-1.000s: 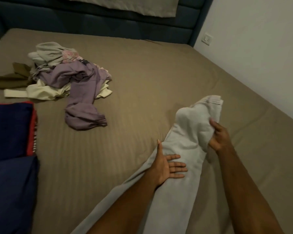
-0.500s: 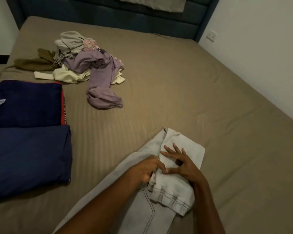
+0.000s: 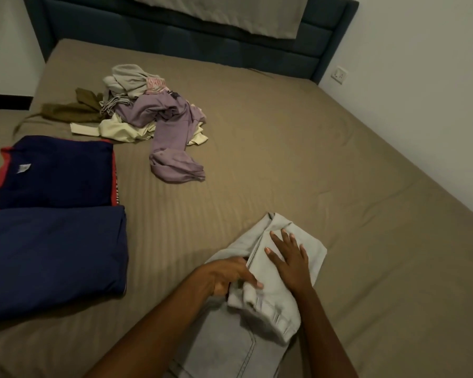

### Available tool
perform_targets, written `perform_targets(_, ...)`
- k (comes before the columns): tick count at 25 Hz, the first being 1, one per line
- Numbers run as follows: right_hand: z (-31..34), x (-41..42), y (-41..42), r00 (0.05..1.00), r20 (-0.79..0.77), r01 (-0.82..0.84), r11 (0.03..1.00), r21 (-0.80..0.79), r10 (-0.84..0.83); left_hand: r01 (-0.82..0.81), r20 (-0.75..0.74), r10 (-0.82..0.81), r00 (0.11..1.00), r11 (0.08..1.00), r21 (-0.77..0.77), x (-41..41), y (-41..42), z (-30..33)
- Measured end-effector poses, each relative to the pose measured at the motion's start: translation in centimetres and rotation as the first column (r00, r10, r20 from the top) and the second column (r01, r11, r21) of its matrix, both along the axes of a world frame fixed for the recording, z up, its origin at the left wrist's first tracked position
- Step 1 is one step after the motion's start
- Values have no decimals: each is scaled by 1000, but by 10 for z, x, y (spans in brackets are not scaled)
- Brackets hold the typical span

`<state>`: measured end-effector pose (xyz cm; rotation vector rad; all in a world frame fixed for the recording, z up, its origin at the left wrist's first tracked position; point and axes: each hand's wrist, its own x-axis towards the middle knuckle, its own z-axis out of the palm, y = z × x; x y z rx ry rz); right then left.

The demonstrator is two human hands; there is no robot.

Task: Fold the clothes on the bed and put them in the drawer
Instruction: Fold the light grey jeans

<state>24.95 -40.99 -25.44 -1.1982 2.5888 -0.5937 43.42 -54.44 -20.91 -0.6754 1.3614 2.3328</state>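
Observation:
Light grey jeans point(image 3: 268, 304) lie on the bed's near edge, their far end folded back over the rest. My right hand point(image 3: 290, 257) presses flat on the folded part, fingers spread. My left hand point(image 3: 230, 276) grips the left edge of the fold, fingers curled round the cloth. A heap of unfolded clothes point(image 3: 153, 115) in purple, cream, grey and olive lies further up the bed. Two folded dark blue garments point(image 3: 52, 241) lie at the left; the farther one point(image 3: 58, 170) has red trim.
The tan bed sheet point(image 3: 311, 159) stretches to a dark blue headboard point(image 3: 175, 42). A white wall with a socket point(image 3: 339, 75) runs along the right side. No drawer is in view.
The far end of the jeans was folded back toward me and laid down. My right hand went from gripping the cloth to pressing flat; my left went from lying flat to gripping the fold's edge.

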Motion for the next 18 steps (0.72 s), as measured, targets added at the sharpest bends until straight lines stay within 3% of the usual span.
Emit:
perform_targets(3, -3, 2, 0, 1000, 10, 2, 1000, -5, -2, 64, 14, -63, 998, 995, -71, -4, -4, 2)
perform_targets(5, -1, 3, -1, 999, -37, 35, 999, -13, -35, 115, 81, -96, 992, 953, -280, 0, -10, 5)
perform_targets(7, -4, 9, 0, 988, -138, 62, 998, -24, -65, 90, 139, -30, 990, 888, -451, 12, -16, 5)
perform_targets(10, -8, 19, -3, 978, -200, 60, 998, -6, -60, -58, 29, 92, 995, 809, -585, 32, -6, 12)
perform_targets(12, -4, 17, -3, 984, -149, 88, 995, -47, -94, -122, -51, 130, 990, 628, -768, 42, 12, 12)
perform_targets(13, 1, 18, 1, 985, -76, 147, 981, -126, -158, -109, -58, 130, 990, 430, -896, 50, 22, 11)
perform_targets(14, 6, 20, 6, 969, -13, 237, 942, -238, -247, -121, -98, 137, 986, 171, -978, 58, 32, 7)
perform_targets(15, 9, 24, 12, 935, 12, 336, 875, -350, -354, -173, -177, 124, 976, -43, -984, 68, 42, 5)
perform_targets(16, 14, 30, 21, 876, 15, 445, 795, -412, -483, -301, -318, 86, 944, -169, -939, 78, 49, 4)
perform_targets(17, 20, 36, 32, 796, 45, 560, 705, -435, -604, -452, -465, 8, 885, -221, -864, 86, 54, 2)
perform_targets(18, 19, 35, 41, 708, 130, 676, 612, -411, -694, -556, -556, -48, 829, -161, -815, 93, 61, 2)
